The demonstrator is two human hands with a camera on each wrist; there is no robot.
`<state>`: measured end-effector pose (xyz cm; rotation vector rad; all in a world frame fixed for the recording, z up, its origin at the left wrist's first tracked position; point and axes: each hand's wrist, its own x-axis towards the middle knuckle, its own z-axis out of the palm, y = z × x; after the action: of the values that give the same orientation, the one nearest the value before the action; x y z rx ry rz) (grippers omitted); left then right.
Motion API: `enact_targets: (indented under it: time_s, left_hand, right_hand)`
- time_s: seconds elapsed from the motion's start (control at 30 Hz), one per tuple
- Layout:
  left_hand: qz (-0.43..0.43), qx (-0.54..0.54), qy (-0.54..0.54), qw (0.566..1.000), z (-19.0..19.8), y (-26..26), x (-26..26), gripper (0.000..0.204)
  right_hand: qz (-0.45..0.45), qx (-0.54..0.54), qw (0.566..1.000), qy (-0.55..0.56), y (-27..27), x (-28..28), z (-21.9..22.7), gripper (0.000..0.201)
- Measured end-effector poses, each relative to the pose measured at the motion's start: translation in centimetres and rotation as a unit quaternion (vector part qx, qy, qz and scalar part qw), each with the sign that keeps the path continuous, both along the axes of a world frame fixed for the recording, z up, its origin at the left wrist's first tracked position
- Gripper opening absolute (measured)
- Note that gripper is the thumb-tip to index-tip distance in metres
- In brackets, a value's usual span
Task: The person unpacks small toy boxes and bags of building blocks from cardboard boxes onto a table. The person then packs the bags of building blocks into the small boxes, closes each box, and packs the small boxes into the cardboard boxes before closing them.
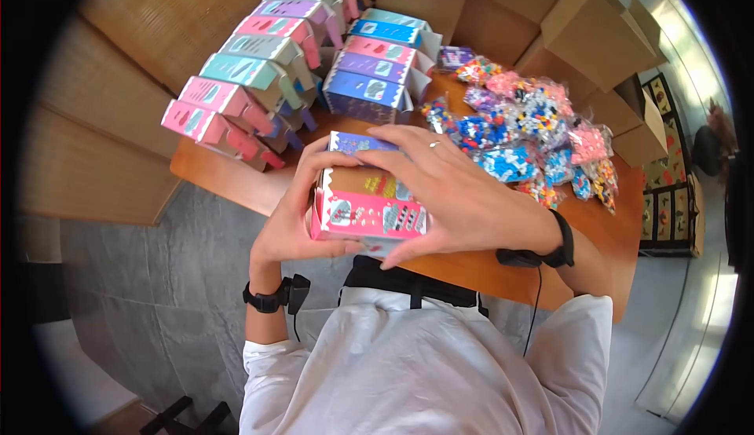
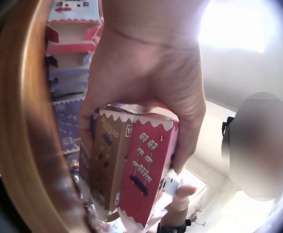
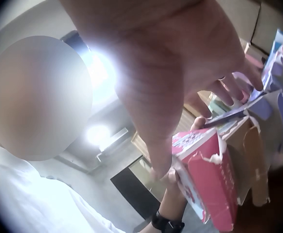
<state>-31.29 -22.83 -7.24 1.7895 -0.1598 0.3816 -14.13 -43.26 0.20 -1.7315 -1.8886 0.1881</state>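
Observation:
Both hands hold a small bundle of printed cartons in front of the body, over the table's near edge. A pink carton (image 1: 377, 213) lies nearest the body, a brown carton (image 1: 361, 180) sits against it, and a purple carton (image 1: 361, 142) is at the far side. My left hand (image 1: 279, 219) grips the bundle's left end, its thumb along the near side. Fingers of my right hand (image 1: 459, 191) spread over the top and right end, with the thumb at the near lower edge. In the right wrist view, end flaps of the pink carton (image 3: 212, 179) and a brown flap (image 3: 255, 165) stand open.
On the wooden table (image 1: 448, 274), a long row of pastel cartons (image 1: 251, 74) stands at the left, beside a shorter row (image 1: 369, 93). Clear bags of small coloured pieces (image 1: 510, 125) pile up at the right. Large cardboard boxes (image 1: 593, 42) stand behind.

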Motion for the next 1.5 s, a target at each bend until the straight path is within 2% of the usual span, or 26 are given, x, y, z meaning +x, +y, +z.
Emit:
enact_targets:
  time_s: [0.1, 0.13, 0.17, 0.2, 0.23, 0.27, 0.33, 0.37, 0.43, 0.47, 0.53, 0.57, 0.67, 0.87, 0.97, 1.0, 1.03, 1.1, 1.17, 1.23, 1.3, 1.37, 1.43, 1.5]
  left_hand:
    - [0.04, -0.006, 0.029, 0.999, -1.1, 1.3, -0.9, 0.1]
    - [0.057, 0.04, 0.012, 0.998, -1.1, 1.6, -0.9, 0.096]
    - [0.058, 0.038, 0.011, 0.998, -1.0, 1.8, -1.0, 0.096]
    - [0.099, 0.09, 0.02, 0.991, -0.8, 1.7, -1.2, 0.088]
    - [0.139, 0.141, 0.03, 0.98, -0.7, 1.6, -1.3, 0.079]
    - [0.138, 0.139, 0.03, 0.98, -0.9, 1.3, -1.5, 0.079]
    - [0.248, 0.246, 0.033, 0.936, -1.4, 0.5, -1.6, 0.066]
    - [0.245, 0.244, 0.032, 0.938, -1.8, 0.2, -1.5, 0.066]
    - [0.317, 0.228, -0.045, 0.919, -3.0, -0.3, -1.3, 0.063]
    - [0.316, 0.225, -0.046, 0.921, -3.6, -0.6, -1.2, 0.063]
    - [0.389, 0.23, -0.092, 0.887, -5.0, -1.0, -0.8, 0.056]
    - [0.386, 0.228, -0.094, 0.889, -5.5, -1.1, -0.7, 0.056]
    - [0.445, 0.27, -0.129, 0.844, -6.1, -1.5, -0.4, 0.047]
    - [0.466, 0.243, -0.148, 0.838, -6.8, -2.0, -0.4, 0.042]
    - [0.479, 0.229, -0.159, 0.833, -7.1, -2.0, -0.2, 0.042]
    - [0.484, 0.254, -0.154, 0.823, -7.1, -1.9, -0.6, 0.041]
    - [0.493, 0.278, -0.149, 0.811, -7.3, -1.7, -0.8, 0.041]
    - [0.49, 0.272, -0.178, 0.809, -7.9, -1.7, -0.7, 0.039]
    - [0.494, 0.268, -0.199, 0.803, -8.2, -1.8, -0.9, 0.037]
    - [0.49, 0.289, -0.204, 0.797, -8.2, -2.1, -0.9, 0.032]
    - [0.484, 0.309, -0.203, 0.793, -7.4, -2.6, -0.9, 0.027]
    - [0.459, 0.32, -0.203, 0.804, -7.2, -3.3, -0.6, 0.026]
    - [0.442, 0.311, -0.221, 0.812, -6.9, -4.0, -0.1, 0.025]
    - [0.426, 0.348, -0.202, 0.81, -6.7, -4.3, -0.1, 0.025]
  right_hand:
    - [0.024, -0.001, 1.0, -0.009, 3.1, -0.8, -1.9, 0.102]
    - [-0.003, 0.014, 0.999, -0.049, 3.9, -1.2, -2.5, 0.1]
    - [-0.032, 0.029, 0.995, -0.089, 4.5, -1.4, -2.8, 0.097]
    - [-0.046, 0.01, 0.993, -0.107, 4.6, -1.7, -2.7, 0.089]
    - [-0.046, 0.008, 0.993, -0.108, 4.8, -1.9, -2.9, 0.089]
    - [-0.075, 0.0, 0.987, -0.144, 5.1, -2.2, -3.3, 0.086]
    - [-0.128, -0.017, 0.974, -0.187, 5.6, -2.8, -3.9, 0.079]
    - [-0.13, -0.02, 0.973, -0.188, 5.8, -3.0, -4.3, 0.079]
    - [-0.163, -0.021, 0.961, -0.222, 6.0, -3.3, -5.2, 0.077]
    - [-0.165, -0.023, 0.96, -0.224, 6.3, -3.4, -5.6, 0.077]
    - [-0.174, 0.003, 0.952, -0.251, 6.9, -3.7, -6.2, 0.076]
    - [-0.178, 0.002, 0.951, -0.253, 7.2, -3.8, -6.3, 0.076]
    - [-0.186, 0.0, 0.942, -0.279, 8.0, -3.9, -6.6, 0.073]
    - [-0.191, 0.045, 0.955, -0.222, 8.0, -4.0, -7.1, 0.083]
    - [-0.201, 0.127, 0.95, -0.201, 5.7, -3.3, -3.2, 0.085]
    - [-0.211, 0.162, 0.942, -0.207, 4.7, -2.6, -1.6, 0.083]
    - [-0.22, 0.212, 0.932, -0.197, 3.6, -1.5, -0.1, 0.076]
    - [-0.257, 0.33, 0.895, -0.156, 1.2, 0.5, 3.1, 0.049]
    - [-0.277, 0.351, 0.865, -0.227, -3.6, 4.1, 5.9, 0.049]
    - [-0.341, 0.351, 0.817, -0.304, -8.5, 5.7, 9.2, 0.036]
    - [-0.453, 0.351, 0.762, -0.301, -11.9, 7.8, 9.8, 0.028]
    - [-0.531, 0.321, 0.732, -0.281, -16.0, 11.0, 9.2, 0.026]
    - [-0.564, 0.338, 0.723, -0.213, -20.5, 15.6, 7.2, 0.024]
    - [-0.597, 0.343, 0.726, -0.008, -25.5, 20.1, 4.4, 0.025]
